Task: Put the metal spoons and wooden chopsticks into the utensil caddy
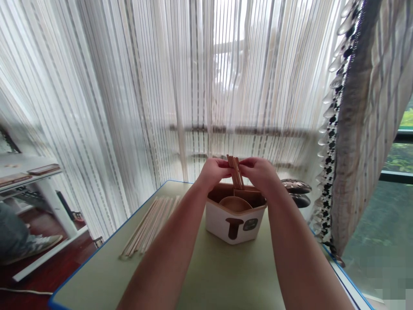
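A small bundle of wooden chopsticks stands tilted between my two hands, its lower ends down inside the back of a white utensil holder with a brown inside. My left hand pinches the bundle from the left. From the right, my right hand has its fingers closed on the same chopsticks. In the holder's front compartment sits a brown rounded piece. More light wooden chopsticks lie side by side on the table, left of my left forearm.
The pale green table has a blue edge. Two dark ladle-like heads, one slotted, show beyond my right wrist. Striped sheer curtains hang behind the table. At far left are a white desk and a person's shoe.
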`<action>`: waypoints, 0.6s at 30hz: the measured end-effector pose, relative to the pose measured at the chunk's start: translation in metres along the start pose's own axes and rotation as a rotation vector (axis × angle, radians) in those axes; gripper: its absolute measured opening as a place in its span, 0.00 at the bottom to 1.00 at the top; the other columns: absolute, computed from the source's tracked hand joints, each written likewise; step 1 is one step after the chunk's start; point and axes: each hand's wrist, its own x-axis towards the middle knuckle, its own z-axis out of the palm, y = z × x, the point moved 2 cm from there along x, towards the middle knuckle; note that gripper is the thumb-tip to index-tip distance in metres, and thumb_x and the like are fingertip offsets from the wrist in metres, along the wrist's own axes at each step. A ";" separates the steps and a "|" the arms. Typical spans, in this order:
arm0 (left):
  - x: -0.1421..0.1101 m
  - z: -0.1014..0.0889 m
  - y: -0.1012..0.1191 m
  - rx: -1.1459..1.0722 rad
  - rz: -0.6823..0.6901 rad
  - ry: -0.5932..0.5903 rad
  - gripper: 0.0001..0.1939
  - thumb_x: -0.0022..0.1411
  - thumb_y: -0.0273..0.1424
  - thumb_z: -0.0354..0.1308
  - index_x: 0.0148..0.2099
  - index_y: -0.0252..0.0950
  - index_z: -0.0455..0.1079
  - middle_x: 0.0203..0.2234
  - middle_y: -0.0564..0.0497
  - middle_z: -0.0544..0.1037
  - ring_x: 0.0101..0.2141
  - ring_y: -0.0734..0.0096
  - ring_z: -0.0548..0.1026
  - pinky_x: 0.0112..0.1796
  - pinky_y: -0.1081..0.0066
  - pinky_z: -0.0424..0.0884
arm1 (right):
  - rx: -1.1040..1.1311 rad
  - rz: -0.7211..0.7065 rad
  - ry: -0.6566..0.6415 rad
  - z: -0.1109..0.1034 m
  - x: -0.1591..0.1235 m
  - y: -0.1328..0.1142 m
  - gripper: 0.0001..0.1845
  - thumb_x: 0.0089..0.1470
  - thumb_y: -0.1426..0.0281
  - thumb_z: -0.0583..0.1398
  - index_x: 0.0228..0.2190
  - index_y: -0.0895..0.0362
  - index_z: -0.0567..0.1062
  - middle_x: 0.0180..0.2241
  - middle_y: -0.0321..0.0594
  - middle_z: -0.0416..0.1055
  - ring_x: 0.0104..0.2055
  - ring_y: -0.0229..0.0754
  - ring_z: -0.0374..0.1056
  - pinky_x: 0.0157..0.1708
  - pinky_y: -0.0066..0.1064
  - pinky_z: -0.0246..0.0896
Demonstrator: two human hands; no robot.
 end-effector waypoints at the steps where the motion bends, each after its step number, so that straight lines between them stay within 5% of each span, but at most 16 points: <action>1: 0.000 0.000 -0.001 0.010 -0.014 -0.010 0.15 0.41 0.27 0.69 0.35 0.30 0.76 0.24 0.48 0.78 0.28 0.71 0.76 0.39 0.65 0.74 | -0.005 0.010 -0.014 0.000 0.000 0.001 0.09 0.44 0.66 0.61 0.28 0.58 0.78 0.25 0.41 0.76 0.30 0.44 0.72 0.30 0.32 0.66; 18: 0.000 -0.007 0.001 0.137 -0.065 -0.017 0.10 0.44 0.24 0.67 0.33 0.29 0.74 0.24 0.48 0.76 0.28 0.73 0.74 0.34 0.68 0.71 | -0.099 0.045 -0.034 0.004 0.003 -0.003 0.11 0.44 0.66 0.60 0.30 0.57 0.78 0.26 0.40 0.76 0.30 0.42 0.71 0.29 0.30 0.63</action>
